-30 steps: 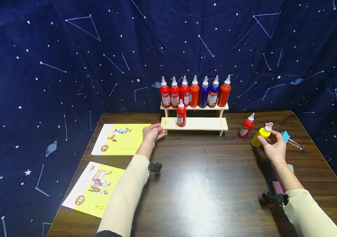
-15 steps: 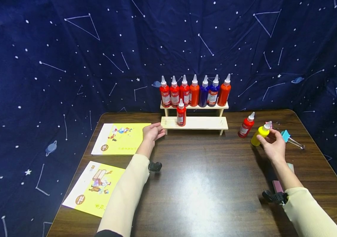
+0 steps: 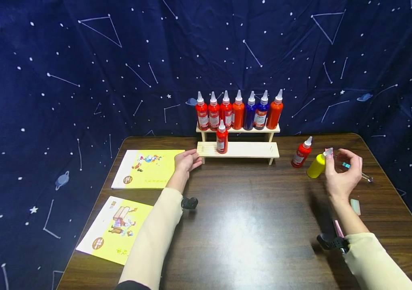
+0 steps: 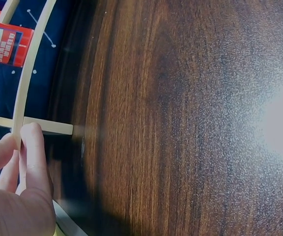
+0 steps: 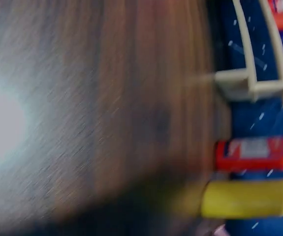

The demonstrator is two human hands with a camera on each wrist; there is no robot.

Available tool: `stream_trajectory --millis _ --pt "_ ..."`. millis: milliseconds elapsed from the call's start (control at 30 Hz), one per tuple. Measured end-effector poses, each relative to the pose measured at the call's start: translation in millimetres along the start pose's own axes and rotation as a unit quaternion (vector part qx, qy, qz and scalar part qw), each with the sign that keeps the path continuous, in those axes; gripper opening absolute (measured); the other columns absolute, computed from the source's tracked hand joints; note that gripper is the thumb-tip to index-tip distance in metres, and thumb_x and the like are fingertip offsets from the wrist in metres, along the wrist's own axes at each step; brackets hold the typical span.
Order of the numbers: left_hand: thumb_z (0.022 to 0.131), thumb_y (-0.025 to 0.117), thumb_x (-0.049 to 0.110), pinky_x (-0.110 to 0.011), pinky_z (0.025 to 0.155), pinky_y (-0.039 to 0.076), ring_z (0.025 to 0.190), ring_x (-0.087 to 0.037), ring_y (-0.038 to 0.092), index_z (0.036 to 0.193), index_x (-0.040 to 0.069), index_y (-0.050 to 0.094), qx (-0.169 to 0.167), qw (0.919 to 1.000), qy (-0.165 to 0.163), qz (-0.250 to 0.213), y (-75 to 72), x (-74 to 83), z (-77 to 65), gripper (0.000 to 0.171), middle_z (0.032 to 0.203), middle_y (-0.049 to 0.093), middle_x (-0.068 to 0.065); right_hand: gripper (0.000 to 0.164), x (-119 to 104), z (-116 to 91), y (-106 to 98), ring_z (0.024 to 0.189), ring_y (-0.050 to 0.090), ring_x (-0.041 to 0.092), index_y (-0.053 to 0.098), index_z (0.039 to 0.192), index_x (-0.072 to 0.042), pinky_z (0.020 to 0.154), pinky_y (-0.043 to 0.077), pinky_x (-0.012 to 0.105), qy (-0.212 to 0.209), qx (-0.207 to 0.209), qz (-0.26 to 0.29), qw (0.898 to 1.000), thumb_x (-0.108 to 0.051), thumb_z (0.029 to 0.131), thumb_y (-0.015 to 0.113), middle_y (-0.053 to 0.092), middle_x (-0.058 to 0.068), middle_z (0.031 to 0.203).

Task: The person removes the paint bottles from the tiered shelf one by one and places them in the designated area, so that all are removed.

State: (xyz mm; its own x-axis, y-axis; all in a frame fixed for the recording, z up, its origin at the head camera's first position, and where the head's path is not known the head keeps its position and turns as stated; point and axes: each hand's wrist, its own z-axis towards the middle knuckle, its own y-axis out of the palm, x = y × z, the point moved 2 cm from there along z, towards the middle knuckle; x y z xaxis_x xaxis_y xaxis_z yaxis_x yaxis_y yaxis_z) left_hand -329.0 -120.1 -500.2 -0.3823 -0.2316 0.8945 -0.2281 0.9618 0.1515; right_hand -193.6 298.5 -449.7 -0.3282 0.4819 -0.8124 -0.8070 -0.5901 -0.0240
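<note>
My left hand [image 3: 187,162] pinches the left end of the lower board of a two-step wooden rack [image 3: 249,150]; thumb and fingers meet at the board's end in the left wrist view. One red paint bottle [image 3: 222,141] stands on that lower step. At the right, my right hand [image 3: 345,177] is beside a yellow paint bottle [image 3: 315,167], its thumb overlapping the bottle's right edge in the head view. No fingers show around the yellow bottle in the right wrist view. Another red bottle [image 3: 301,154] stands upright just left of the yellow one.
Several red, orange and blue bottles [image 3: 238,114] line the upper step. Two yellow booklets [image 3: 155,171] lie at the left. Behind and right of my right hand are a blue binder clip [image 3: 346,165], a pale block [image 3: 355,206] and a pink block [image 3: 338,228].
My right hand has let go of the yellow bottle and moved slightly right, its fingers off the bottle. The bottle stays in place. My left hand keeps its hold on the rack.
</note>
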Motion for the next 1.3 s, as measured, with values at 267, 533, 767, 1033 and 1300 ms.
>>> stream_trajectory --millis 267,533,767,1033,1300 --pt "0.090 0.062 0.000 -0.027 0.072 0.061 0.074 -0.015 0.068 0.120 -0.001 0.064 0.000 1.0000 -0.004 0.004 -0.4 -0.9 1.5 0.030 0.097 0.066 -0.016 0.027 -45.6 -22.8 52.8 0.080 0.058 0.017 0.065 0.101 0.010 0.066 0.048 0.009 -0.105 -0.173 0.061 0.977 0.006 0.075 0.073 0.061 0.022 0.091" --pt "0.090 0.062 -0.001 -0.029 0.075 0.060 0.070 -0.013 0.067 0.119 -0.001 0.064 0.002 1.0000 -0.004 0.005 -0.6 -3.7 0.8 0.030 0.097 0.067 -0.016 0.051 -41.1 -57.6 131.2 0.109 0.059 0.032 0.055 0.131 -0.005 0.084 0.059 0.039 -0.022 -0.436 0.002 0.900 -0.016 0.085 0.074 0.059 0.015 0.121" --pt "0.090 0.062 -0.001 -0.030 0.076 0.060 0.069 -0.014 0.067 0.118 -0.001 0.065 0.005 1.0000 0.000 -0.002 -0.1 -2.0 0.1 0.028 0.089 0.066 -0.012 0.061 -57.2 -68.3 184.6 0.119 0.054 0.032 0.046 0.139 -0.003 0.096 0.051 0.047 -0.017 -0.449 -0.018 0.893 -0.017 0.086 0.073 0.054 0.018 0.131" --pt "0.090 0.062 -0.001 -0.030 0.075 0.060 0.068 -0.013 0.067 0.117 -0.002 0.065 0.004 1.0000 0.004 -0.002 -1.4 -0.8 1.2 0.028 0.081 0.065 -0.008 0.069 -69.4 -81.3 223.3 0.120 0.052 0.029 0.038 0.145 -0.006 0.105 0.043 0.041 0.022 -0.419 -0.037 0.907 -0.023 0.087 0.071 0.053 0.017 0.132" --pt "0.090 0.063 -0.001 -0.029 0.073 0.061 0.067 -0.012 0.067 0.118 -0.001 0.065 0.004 1.0000 0.005 -0.003 -1.7 -1.2 1.6 0.028 0.090 0.066 -0.013 0.060 -67.7 -89.3 232.2 0.113 0.055 0.028 0.046 0.141 -0.010 0.102 0.044 0.039 0.049 -0.403 -0.056 0.912 -0.025 0.088 0.070 0.056 0.016 0.122"
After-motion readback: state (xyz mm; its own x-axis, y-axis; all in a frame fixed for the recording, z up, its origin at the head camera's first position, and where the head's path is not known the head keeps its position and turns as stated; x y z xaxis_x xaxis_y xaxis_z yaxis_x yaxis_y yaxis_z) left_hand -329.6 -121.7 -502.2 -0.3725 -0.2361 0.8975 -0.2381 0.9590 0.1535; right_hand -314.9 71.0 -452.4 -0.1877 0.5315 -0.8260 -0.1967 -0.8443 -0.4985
